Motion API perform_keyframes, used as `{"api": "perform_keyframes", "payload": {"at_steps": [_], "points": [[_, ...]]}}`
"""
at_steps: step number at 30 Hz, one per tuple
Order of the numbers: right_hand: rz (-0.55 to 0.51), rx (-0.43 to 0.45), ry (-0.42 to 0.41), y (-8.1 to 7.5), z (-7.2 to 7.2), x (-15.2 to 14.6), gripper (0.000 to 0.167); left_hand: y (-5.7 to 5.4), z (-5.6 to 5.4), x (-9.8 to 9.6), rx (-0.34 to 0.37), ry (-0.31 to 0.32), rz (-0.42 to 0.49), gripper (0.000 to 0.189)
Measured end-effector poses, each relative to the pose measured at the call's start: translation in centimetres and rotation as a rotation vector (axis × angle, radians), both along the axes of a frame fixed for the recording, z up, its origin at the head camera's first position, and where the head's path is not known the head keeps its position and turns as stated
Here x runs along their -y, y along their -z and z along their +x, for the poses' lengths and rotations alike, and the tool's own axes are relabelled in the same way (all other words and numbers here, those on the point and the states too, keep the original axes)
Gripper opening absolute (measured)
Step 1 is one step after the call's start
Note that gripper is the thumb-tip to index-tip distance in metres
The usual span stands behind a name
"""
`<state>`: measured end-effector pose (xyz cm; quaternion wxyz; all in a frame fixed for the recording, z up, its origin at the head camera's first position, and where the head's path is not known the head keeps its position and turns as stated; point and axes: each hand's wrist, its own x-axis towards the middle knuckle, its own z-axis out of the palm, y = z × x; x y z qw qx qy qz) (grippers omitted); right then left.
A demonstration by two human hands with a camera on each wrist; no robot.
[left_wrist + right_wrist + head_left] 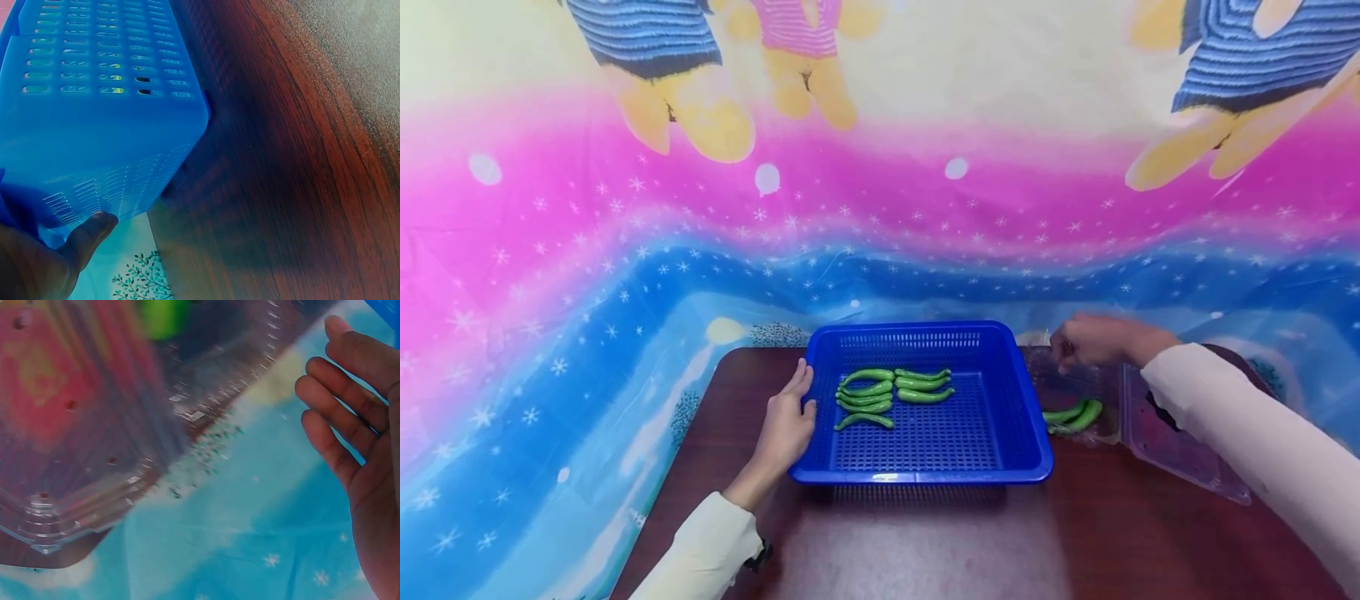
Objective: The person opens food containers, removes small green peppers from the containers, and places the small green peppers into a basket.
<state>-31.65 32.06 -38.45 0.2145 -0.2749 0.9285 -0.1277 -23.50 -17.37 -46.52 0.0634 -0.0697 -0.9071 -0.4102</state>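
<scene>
A blue plastic basket (917, 477) with slotted walls stands on the table. Several green chili peppers (865, 400) lie inside it in two columns, toward its left and middle. At the basket's left side my left hand (787, 425) holds the rim; in the left wrist view one finger (94, 230) lies against the outer wall. My right hand (1093, 337), slightly blurred, hovers above a clear plastic clamshell container (1108, 383) right of the basket. Nothing is in its loosely bent fingers in the right wrist view. More green chili peppers (1078, 417) lie in the container.
The container's lid (1187, 454) lies folded open to the right, partly under my right forearm. Dark wood-grain table (962, 542) surface extends in front of the basket. A patterned cloth (880, 283) hangs close behind and beside the table.
</scene>
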Motion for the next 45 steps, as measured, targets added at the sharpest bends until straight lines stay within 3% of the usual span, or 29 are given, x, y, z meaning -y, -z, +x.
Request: {"api": "perform_keyframes", "payload": {"at_steps": [7,13,19,29,38,45], "points": [[0.078,0.010,-0.066,2.8,0.9,-0.4,0.019,0.0,-0.1,0.2,0.000,0.000,0.002,0.057],[0.085,0.003,-0.101,4.9,1.4,-1.0,0.020,-0.1,-0.1,0.0,-0.007,-0.008,-0.037,0.057],[0.105,0.000,-0.126,5.9,1.9,-1.6,0.024,-0.1,-0.2,-0.1,0.003,-0.003,-0.029,0.057],[0.107,-0.080,-0.150,7.6,1.9,-2.5,0.031,0.0,-0.2,-0.2,0.008,-0.004,-0.019,0.057],[0.070,-0.063,-0.049,7.0,1.9,-2.9,0.019,0.1,-0.1,-0.2,0.002,0.001,-0.014,0.057],[-0.041,-0.124,0.000,6.4,1.5,-3.5,0.030,0.0,0.0,-0.1,0.009,0.000,-0.007,0.056]]}}
